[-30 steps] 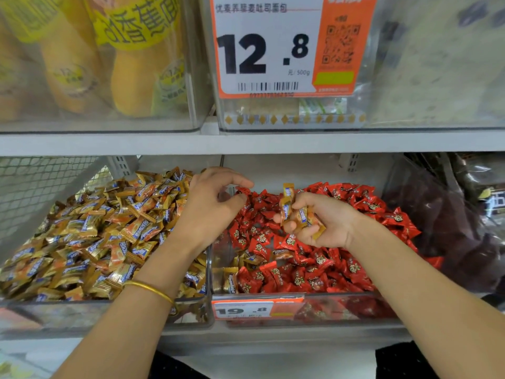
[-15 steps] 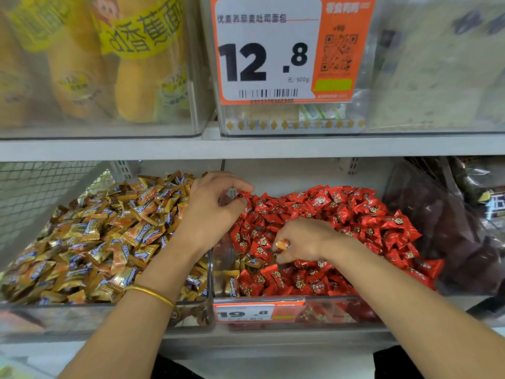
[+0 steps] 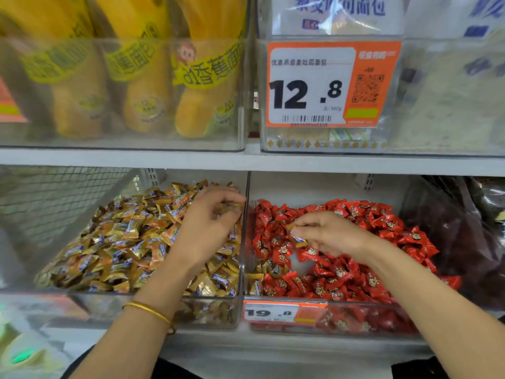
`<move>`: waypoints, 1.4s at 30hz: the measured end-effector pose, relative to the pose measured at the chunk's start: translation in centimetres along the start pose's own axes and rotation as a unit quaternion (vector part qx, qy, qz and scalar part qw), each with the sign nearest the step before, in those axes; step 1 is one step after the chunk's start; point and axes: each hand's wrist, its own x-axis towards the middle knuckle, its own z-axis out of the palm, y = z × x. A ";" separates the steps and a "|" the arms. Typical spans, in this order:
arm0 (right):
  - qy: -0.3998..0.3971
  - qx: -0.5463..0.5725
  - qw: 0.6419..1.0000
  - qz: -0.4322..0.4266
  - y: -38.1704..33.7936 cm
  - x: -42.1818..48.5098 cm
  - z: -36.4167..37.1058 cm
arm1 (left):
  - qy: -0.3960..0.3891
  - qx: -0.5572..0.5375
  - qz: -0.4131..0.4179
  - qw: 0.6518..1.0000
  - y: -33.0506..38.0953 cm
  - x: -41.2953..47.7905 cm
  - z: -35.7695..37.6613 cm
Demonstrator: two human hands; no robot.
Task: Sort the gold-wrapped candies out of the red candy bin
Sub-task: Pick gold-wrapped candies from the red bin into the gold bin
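Shelf [image 3: 246, 161], red bin [image 3: 355, 306] | right hand [image 3: 330, 233] pinches gold candy [image 3: 297, 240] at fingertips | left hand [image 3: 207, 222] unclear

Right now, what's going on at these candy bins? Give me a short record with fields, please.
left hand: fingers curled above the gold candy bin; grip unclear
right hand: pinches a gold-wrapped candy over the red candy bin
stray gold candies: more at the red bin's front left corner
price tag: 19.8, on the red bin's front

Two hands [image 3: 207, 228] [image 3: 330, 233], one bracelet [image 3: 147, 310], two candy bins [image 3: 109, 305] [image 3: 360, 321] (candies [image 3: 123, 242] too many to count).
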 end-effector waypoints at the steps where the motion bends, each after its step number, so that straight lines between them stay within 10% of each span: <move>1: -0.011 0.050 0.999 0.001 -1.2 -0.6 0.3 | 0.018 -0.004 -0.011 1.000 -0.2 -0.3 -0.8; 4: -0.038 0.108 0.993 -0.028 -5.8 -0.8 2.4 | 0.059 0.014 -0.045 0.997 -1.1 -1.1 -3.0; 10: 0.036 -0.119 0.988 -0.089 -13.8 3.5 8.2 | 0.133 0.042 -0.088 0.986 -2.6 -2.0 -5.5; 15: -0.047 0.058 0.996 -0.057 -13.0 2.8 7.0 | 0.138 0.094 0.008 0.986 -1.3 -2.3 -4.8; 24: 0.072 0.028 0.997 -0.003 -1.2 -1.7 -2.1 | -0.176 0.197 0.234 0.936 3.5 -0.4 1.5; 33: -0.093 -0.116 0.989 0.010 1.7 2.3 1.0 | -0.515 0.481 -0.088 0.704 4.6 6.0 7.6; 39: -0.185 -0.239 0.953 -0.029 2.1 2.5 2.2 | -0.601 0.551 -0.079 0.574 2.4 6.8 9.5; 42: -0.178 -0.304 0.934 -0.062 2.3 2.4 2.4 | -0.619 0.541 -0.086 0.562 1.6 7.0 10.2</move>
